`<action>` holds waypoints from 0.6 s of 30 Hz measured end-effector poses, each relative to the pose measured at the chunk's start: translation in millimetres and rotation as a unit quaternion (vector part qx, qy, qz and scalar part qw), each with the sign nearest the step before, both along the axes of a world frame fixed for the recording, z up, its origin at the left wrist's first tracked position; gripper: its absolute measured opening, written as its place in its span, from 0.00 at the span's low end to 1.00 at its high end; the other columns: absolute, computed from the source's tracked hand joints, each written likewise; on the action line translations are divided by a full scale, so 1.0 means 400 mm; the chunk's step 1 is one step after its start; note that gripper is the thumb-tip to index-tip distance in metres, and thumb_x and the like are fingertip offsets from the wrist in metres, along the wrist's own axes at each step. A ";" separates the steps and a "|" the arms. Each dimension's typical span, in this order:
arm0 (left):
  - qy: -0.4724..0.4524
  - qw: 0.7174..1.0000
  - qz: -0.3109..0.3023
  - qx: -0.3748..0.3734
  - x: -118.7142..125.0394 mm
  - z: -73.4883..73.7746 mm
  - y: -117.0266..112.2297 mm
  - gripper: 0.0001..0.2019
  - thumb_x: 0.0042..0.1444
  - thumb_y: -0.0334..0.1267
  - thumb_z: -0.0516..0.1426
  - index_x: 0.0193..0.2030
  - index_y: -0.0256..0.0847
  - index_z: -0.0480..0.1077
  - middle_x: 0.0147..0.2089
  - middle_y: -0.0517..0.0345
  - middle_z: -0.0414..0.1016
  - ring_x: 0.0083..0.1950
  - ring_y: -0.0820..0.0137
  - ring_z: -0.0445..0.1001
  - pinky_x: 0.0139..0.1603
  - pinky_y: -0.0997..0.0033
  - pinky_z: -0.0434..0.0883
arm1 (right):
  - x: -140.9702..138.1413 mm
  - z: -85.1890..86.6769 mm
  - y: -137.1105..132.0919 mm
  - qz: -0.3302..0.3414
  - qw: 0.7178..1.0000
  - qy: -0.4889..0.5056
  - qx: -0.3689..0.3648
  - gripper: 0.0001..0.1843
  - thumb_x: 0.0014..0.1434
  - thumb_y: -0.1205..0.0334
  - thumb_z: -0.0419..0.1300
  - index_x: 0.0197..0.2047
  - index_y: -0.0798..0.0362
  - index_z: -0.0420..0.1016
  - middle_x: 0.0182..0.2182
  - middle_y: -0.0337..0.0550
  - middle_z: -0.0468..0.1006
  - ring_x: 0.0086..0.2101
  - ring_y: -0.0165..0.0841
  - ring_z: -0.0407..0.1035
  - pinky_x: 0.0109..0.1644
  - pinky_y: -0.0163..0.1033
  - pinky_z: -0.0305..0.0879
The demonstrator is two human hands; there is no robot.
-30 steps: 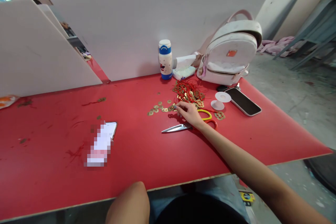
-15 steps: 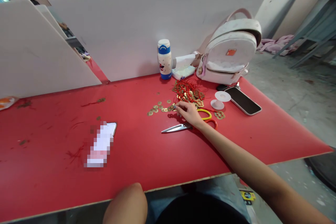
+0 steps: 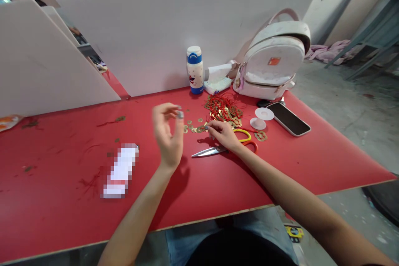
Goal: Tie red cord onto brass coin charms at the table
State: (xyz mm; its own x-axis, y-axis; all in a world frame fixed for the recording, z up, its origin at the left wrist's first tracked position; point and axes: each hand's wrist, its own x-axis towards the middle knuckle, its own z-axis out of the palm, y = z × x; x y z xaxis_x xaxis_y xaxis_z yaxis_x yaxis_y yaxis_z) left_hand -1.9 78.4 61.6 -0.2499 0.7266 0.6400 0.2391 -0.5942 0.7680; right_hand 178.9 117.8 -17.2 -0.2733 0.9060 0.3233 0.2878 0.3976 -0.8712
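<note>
My right hand rests low over the red table, its thumb and forefinger pinched at a brass coin with a hole in it. Beneath that hand lie scissors with one yellow and one orange handle, blades pointing left. My left hand is raised above the table just left of the loose coins, fingers curved and thumb apart, holding nothing that I can see. Behind my right hand is a heap of red cords mixed with brass coins.
A white spool and a dark-screened phone lie to the right. A bottle, a tissue pack and a white backpack stand along the back panel. Another phone, blurred out, lies at left among coin and cord scraps.
My left hand has come up from below the table edge and now hangs left of the coins. My right hand has stayed in place, pinched at the coin.
</note>
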 end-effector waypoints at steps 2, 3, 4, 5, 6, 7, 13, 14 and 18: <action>0.004 0.989 -0.075 -0.128 0.005 -0.070 0.041 0.15 0.56 0.46 0.63 0.46 0.43 0.68 0.45 0.52 0.73 0.47 0.67 0.74 0.48 0.66 0.73 | -0.003 0.006 -0.004 0.014 1.000 0.009 -0.003 0.16 0.65 0.53 0.54 0.34 0.54 0.77 0.20 0.37 0.71 0.22 0.30 0.65 0.28 0.33 0.58; -0.015 0.974 -0.105 -0.201 0.007 -0.106 0.057 0.17 0.53 0.47 0.65 0.45 0.42 0.69 0.44 0.51 0.74 0.46 0.65 0.75 0.45 0.66 0.74 | -0.005 0.009 -0.006 0.017 1.000 0.014 -0.006 0.16 0.64 0.52 0.54 0.34 0.54 0.77 0.20 0.37 0.71 0.22 0.30 0.64 0.28 0.34 0.58; -0.036 0.958 -0.129 -0.255 0.008 -0.139 0.069 0.19 0.50 0.48 0.66 0.44 0.42 0.69 0.44 0.50 0.75 0.45 0.64 0.75 0.44 0.66 0.74 | -0.007 0.011 -0.008 0.018 1.000 0.019 -0.011 0.16 0.64 0.52 0.54 0.34 0.54 0.77 0.20 0.38 0.71 0.21 0.30 0.64 0.27 0.34 0.57; -0.054 0.945 -0.144 -0.288 0.008 -0.167 0.076 0.21 0.47 0.47 0.68 0.43 0.41 0.69 0.43 0.51 0.76 0.45 0.64 0.76 0.44 0.65 0.74 | -0.009 0.012 -0.010 0.019 0.999 0.025 -0.015 0.15 0.63 0.52 0.55 0.35 0.53 0.76 0.20 0.38 0.72 0.21 0.30 0.65 0.27 0.34 0.58; -0.066 0.935 -0.164 -0.308 0.009 -0.187 0.079 0.21 0.43 0.46 0.69 0.41 0.40 0.70 0.41 0.52 0.76 0.44 0.64 0.77 0.46 0.64 0.74 | -0.012 0.012 -0.012 0.021 0.999 0.031 -0.019 0.14 0.63 0.53 0.55 0.35 0.53 0.76 0.20 0.38 0.72 0.22 0.31 0.65 0.27 0.34 0.59; -0.073 0.927 -0.182 -0.321 0.010 -0.199 0.079 0.21 0.41 0.44 0.70 0.39 0.40 0.70 0.39 0.53 0.77 0.43 0.64 0.78 0.46 0.64 0.74 | -0.016 0.013 -0.014 0.024 0.999 0.039 -0.022 0.14 0.62 0.53 0.55 0.35 0.53 0.76 0.21 0.39 0.73 0.22 0.31 0.66 0.28 0.34 0.60; -0.083 0.929 -0.177 -0.315 0.016 -0.185 0.050 0.14 0.40 0.38 0.70 0.34 0.39 0.74 0.31 0.57 0.79 0.34 0.66 0.79 0.40 0.66 0.77 | -0.031 0.016 -0.027 0.036 0.995 0.087 -0.045 0.12 0.62 0.57 0.57 0.33 0.53 0.76 0.26 0.42 0.77 0.26 0.33 0.69 0.32 0.35 0.62; -0.083 0.932 -0.170 -0.310 0.015 -0.181 0.046 0.13 0.41 0.37 0.70 0.34 0.39 0.74 0.31 0.57 0.79 0.34 0.66 0.79 0.39 0.68 0.77 | -0.032 0.017 -0.028 0.038 0.994 0.087 -0.048 0.12 0.62 0.56 0.56 0.33 0.54 0.76 0.26 0.42 0.77 0.27 0.33 0.69 0.32 0.35 0.63; -0.088 0.935 -0.156 -0.306 0.013 -0.185 0.036 0.11 0.46 0.38 0.67 0.37 0.40 0.78 0.33 0.55 0.81 0.32 0.67 0.79 0.34 0.69 0.76 | -0.031 0.019 -0.032 0.039 0.996 0.063 -0.041 0.13 0.63 0.57 0.55 0.32 0.54 0.76 0.25 0.40 0.75 0.26 0.31 0.68 0.32 0.34 0.62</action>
